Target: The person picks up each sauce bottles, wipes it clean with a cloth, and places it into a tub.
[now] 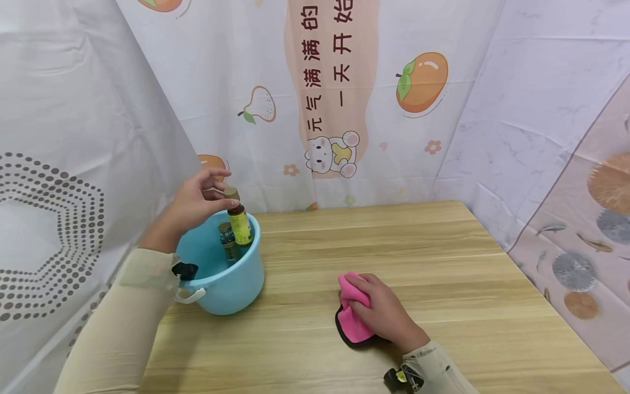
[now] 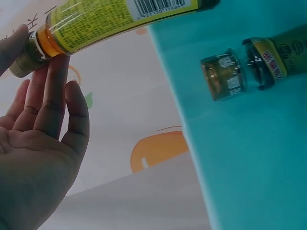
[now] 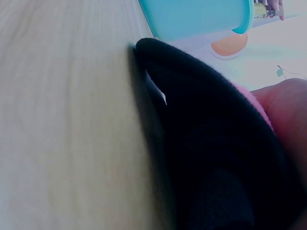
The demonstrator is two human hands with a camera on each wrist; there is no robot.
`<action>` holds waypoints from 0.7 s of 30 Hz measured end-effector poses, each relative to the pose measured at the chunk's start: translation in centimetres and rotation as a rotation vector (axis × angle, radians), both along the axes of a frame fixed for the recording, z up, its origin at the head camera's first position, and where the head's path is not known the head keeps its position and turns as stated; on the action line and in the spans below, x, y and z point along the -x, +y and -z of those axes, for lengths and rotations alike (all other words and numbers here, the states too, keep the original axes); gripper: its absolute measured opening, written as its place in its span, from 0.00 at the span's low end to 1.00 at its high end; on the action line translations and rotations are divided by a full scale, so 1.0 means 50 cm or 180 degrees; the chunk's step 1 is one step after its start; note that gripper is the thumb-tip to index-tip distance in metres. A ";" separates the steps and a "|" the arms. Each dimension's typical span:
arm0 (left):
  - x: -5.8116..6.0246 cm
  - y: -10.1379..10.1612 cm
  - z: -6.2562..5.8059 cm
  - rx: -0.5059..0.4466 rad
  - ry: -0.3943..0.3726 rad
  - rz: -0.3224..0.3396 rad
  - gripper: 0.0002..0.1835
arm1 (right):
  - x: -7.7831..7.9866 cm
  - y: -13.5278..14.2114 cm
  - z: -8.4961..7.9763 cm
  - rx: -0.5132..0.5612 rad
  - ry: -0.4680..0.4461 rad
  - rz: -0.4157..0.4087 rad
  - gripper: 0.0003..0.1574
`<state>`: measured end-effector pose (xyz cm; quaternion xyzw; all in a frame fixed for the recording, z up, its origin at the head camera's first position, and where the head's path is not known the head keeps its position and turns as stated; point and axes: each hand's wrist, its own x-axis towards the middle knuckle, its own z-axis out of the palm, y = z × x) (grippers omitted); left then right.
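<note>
With thumb and fingers, my left hand (image 1: 199,198) pinches the gold cap of a yellow-labelled bottle (image 1: 240,225). The bottle's lower end is inside a light blue bucket (image 1: 246,284). In the left wrist view the same bottle (image 2: 105,21) shows its barcode, and a second bottle (image 2: 268,62) with a gold cap lies past the bucket's rim. Two dark-capped bottles (image 1: 228,241) show in the bucket in the head view. My right hand (image 1: 386,312) grips a bunched pink cloth (image 1: 355,325) with black edging on the table. Up close, the cloth's black edge (image 3: 206,124) fills much of the right wrist view.
The wooden table (image 1: 443,257) spreads to the right of the bucket. A white bucket handle (image 1: 190,296) hangs at its front. Printed curtains (image 1: 236,54) stand behind the table and on both sides.
</note>
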<state>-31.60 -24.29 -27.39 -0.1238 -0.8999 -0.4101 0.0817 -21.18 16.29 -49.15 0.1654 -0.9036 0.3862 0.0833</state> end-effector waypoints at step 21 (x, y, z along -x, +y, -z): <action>0.022 -0.017 0.037 0.0646 -0.0581 0.0231 0.34 | 0.002 -0.002 0.001 -0.0030 -0.0033 0.0017 0.36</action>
